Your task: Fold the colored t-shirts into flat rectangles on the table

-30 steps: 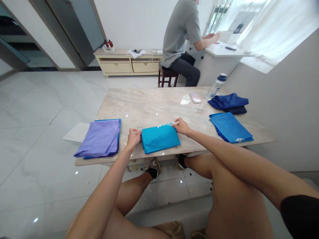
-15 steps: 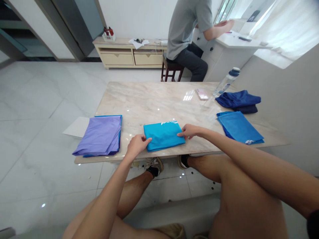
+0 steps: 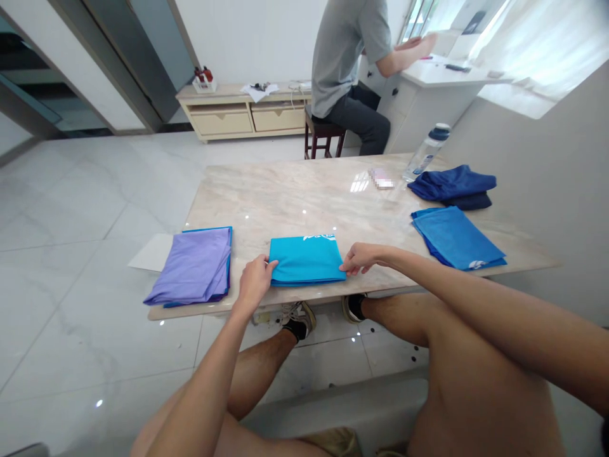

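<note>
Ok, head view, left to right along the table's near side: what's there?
lilac cloth → left hand → cyan cloth → right hand → blue cloth

The left hand [image 3: 254, 284] rests against the left edge of a folded turquoise cloth garment [image 3: 307, 261], and the right hand [image 3: 364, 258] touches its right edge, on a pale marble desk [image 3: 285, 197]. A folded lilac garment [image 3: 190, 266] lies just left; a folded bright-blue garment [image 3: 457, 238] and a rumpled navy bundle [image 3: 451, 184] lie right.
</note>
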`<state>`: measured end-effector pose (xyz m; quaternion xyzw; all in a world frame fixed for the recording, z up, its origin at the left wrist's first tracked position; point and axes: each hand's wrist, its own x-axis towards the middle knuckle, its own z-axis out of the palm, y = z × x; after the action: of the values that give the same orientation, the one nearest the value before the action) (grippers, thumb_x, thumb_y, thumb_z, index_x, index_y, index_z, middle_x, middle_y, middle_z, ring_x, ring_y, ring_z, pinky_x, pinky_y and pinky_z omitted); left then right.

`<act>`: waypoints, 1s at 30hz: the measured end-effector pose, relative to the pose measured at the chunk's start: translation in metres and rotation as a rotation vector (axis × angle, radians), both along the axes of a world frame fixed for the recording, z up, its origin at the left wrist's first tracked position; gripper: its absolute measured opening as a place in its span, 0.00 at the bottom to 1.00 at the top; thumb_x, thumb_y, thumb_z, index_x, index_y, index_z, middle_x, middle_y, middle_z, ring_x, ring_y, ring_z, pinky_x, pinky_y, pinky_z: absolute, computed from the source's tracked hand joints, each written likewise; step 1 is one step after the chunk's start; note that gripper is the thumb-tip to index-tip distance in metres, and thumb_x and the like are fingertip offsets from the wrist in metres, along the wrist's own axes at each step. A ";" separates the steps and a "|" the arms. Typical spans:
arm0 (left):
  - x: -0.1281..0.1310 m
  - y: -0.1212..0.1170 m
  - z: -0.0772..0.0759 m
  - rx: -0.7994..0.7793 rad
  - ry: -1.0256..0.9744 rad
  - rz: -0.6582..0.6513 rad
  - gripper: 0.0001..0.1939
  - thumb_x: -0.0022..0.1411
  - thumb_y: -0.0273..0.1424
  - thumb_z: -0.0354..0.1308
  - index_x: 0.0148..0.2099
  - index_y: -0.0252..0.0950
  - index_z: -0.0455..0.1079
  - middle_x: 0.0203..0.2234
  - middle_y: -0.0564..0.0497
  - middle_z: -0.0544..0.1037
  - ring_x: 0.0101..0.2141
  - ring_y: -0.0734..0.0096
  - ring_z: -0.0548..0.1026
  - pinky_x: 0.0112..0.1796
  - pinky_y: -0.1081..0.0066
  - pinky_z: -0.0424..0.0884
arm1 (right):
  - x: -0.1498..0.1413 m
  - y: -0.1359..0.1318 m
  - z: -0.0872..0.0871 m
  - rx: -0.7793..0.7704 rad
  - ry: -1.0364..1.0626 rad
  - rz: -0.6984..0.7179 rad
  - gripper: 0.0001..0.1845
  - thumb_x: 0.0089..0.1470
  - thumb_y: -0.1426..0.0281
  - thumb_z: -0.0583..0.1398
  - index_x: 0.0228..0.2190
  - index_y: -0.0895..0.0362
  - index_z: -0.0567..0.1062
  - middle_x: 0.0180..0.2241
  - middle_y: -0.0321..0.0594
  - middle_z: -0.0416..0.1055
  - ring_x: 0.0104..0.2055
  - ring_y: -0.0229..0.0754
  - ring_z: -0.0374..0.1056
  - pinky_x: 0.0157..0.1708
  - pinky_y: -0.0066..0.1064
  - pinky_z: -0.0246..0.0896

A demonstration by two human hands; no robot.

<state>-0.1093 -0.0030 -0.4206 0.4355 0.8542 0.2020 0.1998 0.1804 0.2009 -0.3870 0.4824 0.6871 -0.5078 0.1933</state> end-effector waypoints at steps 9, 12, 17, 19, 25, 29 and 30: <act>0.039 0.003 0.002 0.271 0.301 -0.435 0.26 0.80 0.39 0.49 0.73 0.37 0.70 0.75 0.36 0.67 0.73 0.47 0.66 0.73 0.49 0.57 | -0.023 -0.018 -0.010 0.869 0.229 0.369 0.22 0.73 0.58 0.60 0.58 0.58 0.81 0.59 0.60 0.79 0.64 0.65 0.73 0.65 0.52 0.67; 0.049 0.002 -0.018 0.217 0.293 -0.499 0.31 0.80 0.41 0.49 0.79 0.39 0.62 0.80 0.40 0.56 0.79 0.48 0.54 0.77 0.44 0.47 | -0.024 -0.039 -0.038 0.961 0.417 0.600 0.34 0.76 0.55 0.56 0.73 0.59 0.67 0.77 0.56 0.58 0.80 0.63 0.51 0.77 0.56 0.49; 0.049 -0.003 -0.038 0.170 0.327 -0.507 0.34 0.80 0.42 0.48 0.83 0.42 0.55 0.81 0.43 0.54 0.81 0.46 0.47 0.77 0.37 0.42 | -0.013 -0.052 -0.078 0.956 0.467 0.756 0.43 0.75 0.50 0.56 0.79 0.59 0.56 0.81 0.53 0.44 0.84 0.60 0.40 0.80 0.55 0.38; 0.050 -0.004 -0.038 0.163 0.348 -0.511 0.34 0.80 0.41 0.48 0.83 0.43 0.55 0.81 0.43 0.53 0.81 0.45 0.47 0.76 0.35 0.42 | -0.011 -0.050 -0.082 0.970 0.481 0.767 0.44 0.75 0.50 0.56 0.79 0.59 0.54 0.81 0.54 0.42 0.84 0.59 0.38 0.81 0.55 0.37; 0.060 -0.030 -0.021 0.007 0.461 -0.525 0.35 0.79 0.41 0.52 0.82 0.39 0.57 0.82 0.42 0.51 0.79 0.35 0.49 0.73 0.35 0.57 | 0.002 -0.047 -0.078 0.982 0.468 0.795 0.44 0.76 0.49 0.54 0.79 0.63 0.55 0.81 0.60 0.42 0.83 0.64 0.38 0.79 0.60 0.42; 0.042 -0.043 -0.002 0.023 0.398 -0.533 0.19 0.78 0.39 0.56 0.62 0.41 0.80 0.70 0.40 0.74 0.69 0.42 0.71 0.65 0.47 0.73 | 0.015 -0.039 -0.048 0.907 0.352 0.850 0.40 0.76 0.50 0.54 0.76 0.62 0.62 0.79 0.62 0.49 0.80 0.65 0.51 0.74 0.57 0.55; 0.034 -0.039 0.001 0.057 0.367 -0.502 0.15 0.78 0.38 0.56 0.54 0.40 0.82 0.64 0.40 0.78 0.64 0.45 0.76 0.61 0.50 0.76 | 0.017 -0.034 -0.036 0.893 0.306 0.862 0.36 0.77 0.52 0.54 0.74 0.61 0.67 0.77 0.62 0.56 0.77 0.64 0.59 0.71 0.54 0.60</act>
<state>-0.0750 -0.0425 -0.4191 0.6675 0.7357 0.0882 0.0737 0.1969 0.1667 -0.4233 0.1189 0.9847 -0.1124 0.0604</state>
